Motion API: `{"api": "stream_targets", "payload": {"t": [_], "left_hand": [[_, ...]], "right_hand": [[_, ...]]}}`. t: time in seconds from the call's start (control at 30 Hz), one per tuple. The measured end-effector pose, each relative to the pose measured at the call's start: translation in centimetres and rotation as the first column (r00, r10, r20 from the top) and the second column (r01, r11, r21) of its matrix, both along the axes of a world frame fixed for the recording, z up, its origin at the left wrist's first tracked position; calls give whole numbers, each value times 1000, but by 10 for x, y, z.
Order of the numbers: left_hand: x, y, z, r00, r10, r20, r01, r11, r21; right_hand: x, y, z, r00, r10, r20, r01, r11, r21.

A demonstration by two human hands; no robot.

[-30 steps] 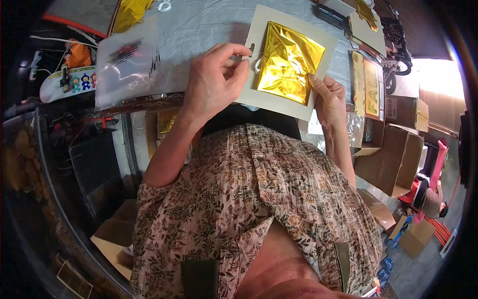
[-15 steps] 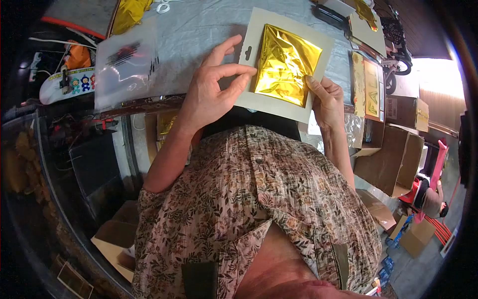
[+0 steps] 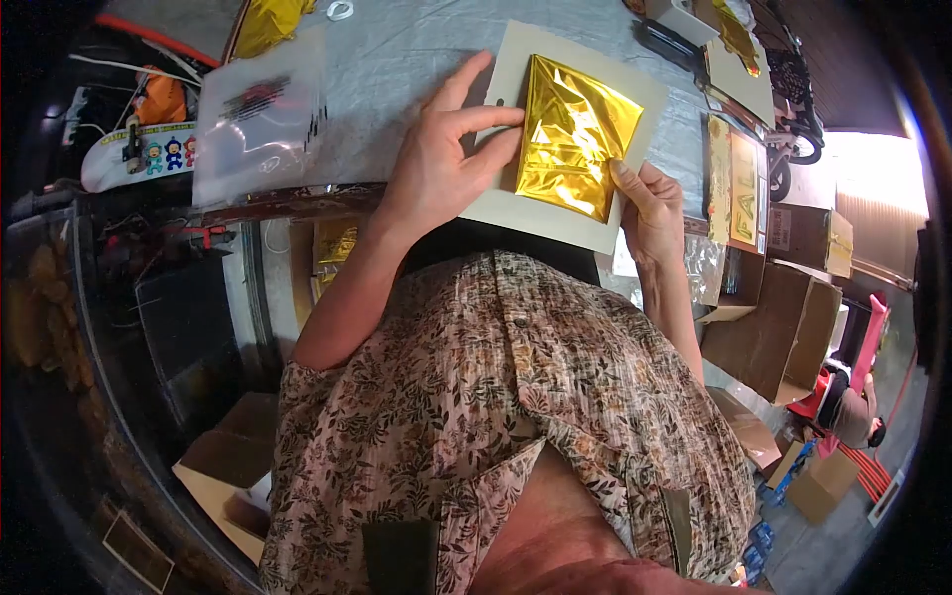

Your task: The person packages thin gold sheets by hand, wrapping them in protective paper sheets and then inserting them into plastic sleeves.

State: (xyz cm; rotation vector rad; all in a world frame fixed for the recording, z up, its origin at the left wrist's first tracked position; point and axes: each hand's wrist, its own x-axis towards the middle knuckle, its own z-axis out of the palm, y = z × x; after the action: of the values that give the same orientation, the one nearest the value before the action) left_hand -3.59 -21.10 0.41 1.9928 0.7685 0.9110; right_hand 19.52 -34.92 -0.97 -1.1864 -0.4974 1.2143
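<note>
Right hand (image 3: 650, 210) is gripping the card (image 3: 540, 217) at its right side: thumb is pressing on the front of the gold packet (image 3: 580, 139) near its lower right corner, other fingers are curling behind. Left hand (image 3: 443, 164) isn't clamping anything: fingers are spreading, index is reaching over the card to the packet's left edge, thumb is sitting just below it with a narrow gap. Can't tell if the fingertip is actually touching foil. Packet is lying on the card's front face, shiny and creased; card is showing as a pale border all around. Both are sitting at the table's near edge, in front of the person's torso.

On the table (image 3: 397, 59), a clear plastic sleeve (image 3: 263, 139) is lying left of the left hand, gold foil (image 3: 268, 25) is sitting beyond it, and a black object (image 3: 672, 48) is resting at far right.
</note>
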Motion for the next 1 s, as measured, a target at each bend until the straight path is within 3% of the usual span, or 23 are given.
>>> {"api": "stream_targets", "payload": {"t": [0.13,0.2,0.43,0.5,0.53,0.6,0.63,0.7,1.0], "left_hand": [[-7,-2,10,996,25,86,-13,991,-134],[-7,-3,9,956,87,281,49,894,-446],[2,1,0,941,98,325,102,831,-547],[2,2,1,899,150,411,170,747,-643],[1,3,3,899,152,411,169,746,-644],[-3,7,10,908,212,362,158,627,-763],[-3,9,7,907,218,360,153,626,-765],[-2,12,3,942,108,317,132,752,-646],[1,13,1,954,63,293,142,767,-626]], "right_hand": [[0,0,1,998,-57,-8,57,998,4],[1,1,0,998,-55,0,55,998,13],[-4,3,2,999,-48,22,47,999,24],[-3,4,3,999,-42,29,42,999,20],[-2,4,4,999,-40,37,40,999,16],[-3,4,5,999,-33,31,32,999,23],[-4,4,6,999,-27,24,26,999,29],[-5,4,4,999,-24,32,23,999,30],[-1,1,-2,997,37,65,-38,999,13]]}}
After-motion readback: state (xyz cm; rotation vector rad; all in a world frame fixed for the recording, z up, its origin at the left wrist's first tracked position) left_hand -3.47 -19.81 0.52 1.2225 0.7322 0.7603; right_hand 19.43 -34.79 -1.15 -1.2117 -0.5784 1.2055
